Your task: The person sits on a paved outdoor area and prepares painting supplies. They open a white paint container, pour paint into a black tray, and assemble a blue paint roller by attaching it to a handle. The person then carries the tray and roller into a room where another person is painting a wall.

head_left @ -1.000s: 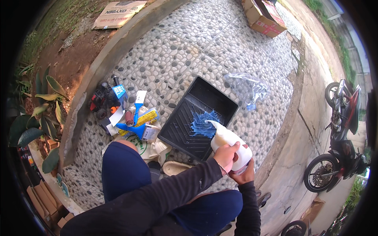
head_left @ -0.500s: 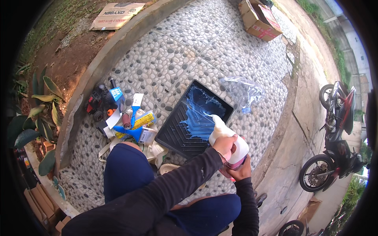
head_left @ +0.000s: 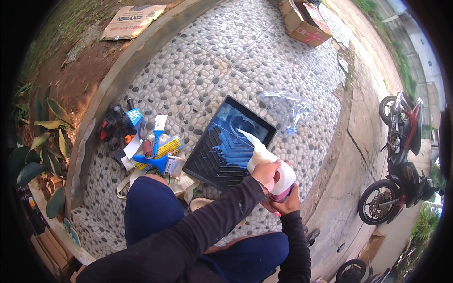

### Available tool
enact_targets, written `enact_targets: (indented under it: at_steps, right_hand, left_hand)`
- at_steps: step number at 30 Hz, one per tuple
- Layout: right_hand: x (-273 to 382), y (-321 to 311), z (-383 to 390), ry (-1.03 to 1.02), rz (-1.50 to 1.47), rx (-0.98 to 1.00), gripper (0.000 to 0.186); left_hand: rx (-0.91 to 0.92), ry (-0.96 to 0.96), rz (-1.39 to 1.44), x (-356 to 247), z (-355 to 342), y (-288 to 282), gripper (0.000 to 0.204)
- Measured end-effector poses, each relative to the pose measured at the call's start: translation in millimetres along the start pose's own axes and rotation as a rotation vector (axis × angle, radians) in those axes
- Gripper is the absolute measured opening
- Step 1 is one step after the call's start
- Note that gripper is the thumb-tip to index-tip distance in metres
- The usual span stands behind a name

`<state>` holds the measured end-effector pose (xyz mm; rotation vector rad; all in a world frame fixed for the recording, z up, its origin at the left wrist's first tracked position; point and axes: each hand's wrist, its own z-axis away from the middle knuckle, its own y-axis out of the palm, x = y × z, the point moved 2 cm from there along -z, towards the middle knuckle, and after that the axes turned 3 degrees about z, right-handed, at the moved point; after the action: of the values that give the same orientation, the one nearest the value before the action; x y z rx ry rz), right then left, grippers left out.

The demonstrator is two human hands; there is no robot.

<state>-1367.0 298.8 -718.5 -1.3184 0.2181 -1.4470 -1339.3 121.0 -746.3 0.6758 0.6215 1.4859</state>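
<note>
Both my hands hold a white container (head_left: 284,181) with a pinkish lower part, tilted over a black paint tray (head_left: 200,162). My left hand (head_left: 267,175) is closed around its upper side. My right hand (head_left: 289,203) grips the lower end. From the container's mouth a white pointed shape tapers into a thin pale stream reaching over the tray; whether the point is spout or liquid I cannot tell. Glossy bluish liquid (head_left: 233,148) spreads over the tray's far part and runs down among its ridges. The near ridges show black.
Left of the tray lie blue-handled brushes (head_left: 158,129), a small roller (head_left: 148,150), and a red-and-black toy vehicle (head_left: 113,127). A clear plastic bottle (head_left: 295,111) lies right of the tray. An open cardboard box (head_left: 306,23) stands far off. A motorcycle (head_left: 401,160) is at right.
The bluish liquid covers more of the tray's far part. My hands and the container have shifted slightly left in view, as has the whole scene. Both hands keep their hold.
</note>
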Motion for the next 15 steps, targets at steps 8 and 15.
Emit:
enact_targets:
  at_steps: [8, 15]
  right_hand:
    - [1, 3, -1, -0.003, -0.035, -0.005, 0.103]
    - [-12, 5, 3, -0.012, -0.021, 0.003, 0.1]
  left_hand:
    - [-0.039, -0.019, 0.003, -5, 2, 2, 0.02]
    - [-0.042, -0.022, 0.005, 4, -9, -6, 0.016]
